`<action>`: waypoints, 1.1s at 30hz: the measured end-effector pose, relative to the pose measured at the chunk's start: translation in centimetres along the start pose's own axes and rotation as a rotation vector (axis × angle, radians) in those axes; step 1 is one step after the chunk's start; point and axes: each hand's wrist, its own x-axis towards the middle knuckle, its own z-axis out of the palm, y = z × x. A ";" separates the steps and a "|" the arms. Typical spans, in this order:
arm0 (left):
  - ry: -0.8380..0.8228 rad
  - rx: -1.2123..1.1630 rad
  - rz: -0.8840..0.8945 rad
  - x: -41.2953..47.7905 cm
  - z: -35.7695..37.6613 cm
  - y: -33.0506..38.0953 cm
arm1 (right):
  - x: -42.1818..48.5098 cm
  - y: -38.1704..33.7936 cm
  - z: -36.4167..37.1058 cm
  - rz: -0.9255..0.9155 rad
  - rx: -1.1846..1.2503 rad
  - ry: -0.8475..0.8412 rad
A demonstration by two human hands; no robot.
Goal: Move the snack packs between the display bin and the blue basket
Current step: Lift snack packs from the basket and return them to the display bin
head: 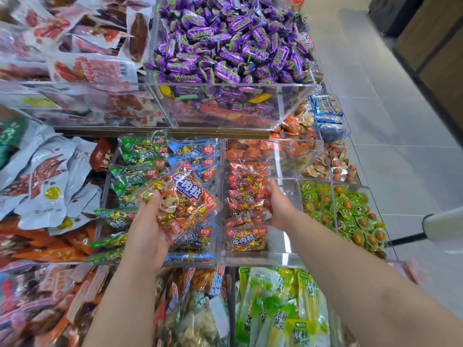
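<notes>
1. Red-trimmed beef cubes pack (181, 204) is held tilted above the clear acrylic display bin (253, 259), clamped in the left hand (147, 231), thumb on its face.
2. The right hand (279, 209) reaches into the bin's red-pack compartment, fingers (270, 196) closed around the upright row of red beef cubes packs (244, 196).
3. Purple wrapped candies (230, 38) fill the bin above.
</notes>
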 end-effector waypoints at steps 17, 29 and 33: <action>-0.172 -0.049 -0.022 -2.0 0.4 -0.2 | -0.7 -3.7 -0.9 -0.183 0.012 0.152; -0.611 0.081 -0.056 -4.1 5.8 -2.3 | -14.0 -0.5 -2.2 -0.461 -0.043 -0.261; -0.696 0.170 -0.041 -4.7 7.9 -3.5 | -15.1 1.0 -3.0 -0.368 0.298 -0.369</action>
